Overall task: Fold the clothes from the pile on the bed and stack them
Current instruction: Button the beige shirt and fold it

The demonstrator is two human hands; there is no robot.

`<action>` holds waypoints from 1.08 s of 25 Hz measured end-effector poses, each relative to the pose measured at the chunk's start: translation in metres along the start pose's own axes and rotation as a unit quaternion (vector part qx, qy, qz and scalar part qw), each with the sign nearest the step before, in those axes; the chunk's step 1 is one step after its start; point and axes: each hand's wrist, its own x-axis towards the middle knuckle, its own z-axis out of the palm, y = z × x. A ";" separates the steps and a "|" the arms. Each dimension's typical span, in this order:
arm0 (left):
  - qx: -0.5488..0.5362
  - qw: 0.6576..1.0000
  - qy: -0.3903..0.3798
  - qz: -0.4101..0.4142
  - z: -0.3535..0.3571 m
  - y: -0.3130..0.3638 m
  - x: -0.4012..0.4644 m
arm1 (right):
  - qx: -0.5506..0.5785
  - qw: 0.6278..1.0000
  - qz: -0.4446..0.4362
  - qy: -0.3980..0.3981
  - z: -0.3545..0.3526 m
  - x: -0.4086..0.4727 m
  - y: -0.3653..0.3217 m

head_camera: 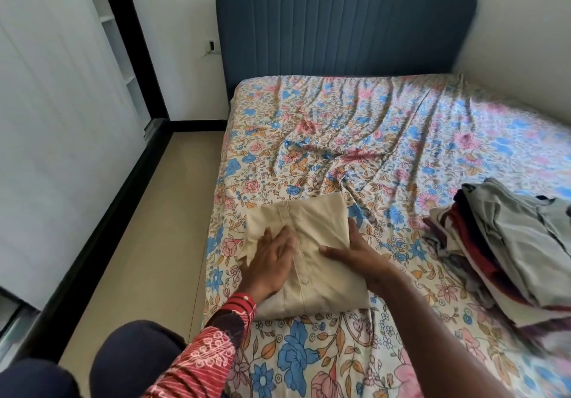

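Observation:
A cream button-up shirt [318, 221], folded into a rectangle, lies near the bed's left edge on the floral sheet [355, 125]. My left hand [272, 258] lies flat on its left half with straight fingers. My right hand [355, 252] presses flat on the shirt's right edge, thumb spread across the cloth. The pile of clothes [506, 243], grey, dark red and white, sits at the right side of the bed.
A blue padded headboard [346, 29] stands at the far end against the wall. Beige floor [148, 227] runs along the bed's left side beside a white wardrobe [55, 119] with a black base. My knees [133, 363] show at the bottom left.

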 end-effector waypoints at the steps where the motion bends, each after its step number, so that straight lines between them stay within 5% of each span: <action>1: -0.024 1.000 0.001 -0.007 0.000 0.003 0.000 | 0.014 1.000 -0.003 -0.001 0.001 -0.003 0.001; 4: -0.070 0.997 -0.008 0.010 0.003 0.016 -0.002 | 0.045 0.998 -0.043 0.021 -0.001 -0.020 -0.021; 7: -0.279 0.956 -0.046 0.076 0.001 0.053 -0.012 | -0.151 0.970 -0.180 0.060 -0.002 -0.052 -0.083; 11: -0.560 0.816 -0.132 0.057 -0.012 0.070 -0.041 | -0.496 0.828 -0.256 0.057 0.037 -0.093 -0.139; 14: -0.628 0.771 -0.104 -0.026 -0.011 0.018 -0.057 | -0.711 0.656 -0.251 0.034 0.098 -0.075 -0.091; 15: -0.625 0.772 -0.087 -0.069 -0.010 -0.002 -0.066 | -0.728 0.637 -0.251 0.049 0.114 -0.067 -0.065; 19: -0.627 0.741 0.023 -0.238 0.000 -0.067 -0.092 | -0.745 0.643 -0.177 -0.012 0.185 -0.079 0.042; 22: -0.588 0.778 0.051 -0.215 0.000 -0.075 -0.096 | -0.618 0.770 -0.148 -0.050 0.171 -0.085 0.015; 24: -0.554 0.808 0.062 -0.192 0.003 -0.075 -0.093 | -0.511 0.849 -0.128 0.040 0.136 -0.082 -0.003; 27: -0.535 0.820 0.075 -0.189 0.010 -0.082 -0.084 | -0.480 0.842 -0.089 0.232 0.065 -0.067 -0.005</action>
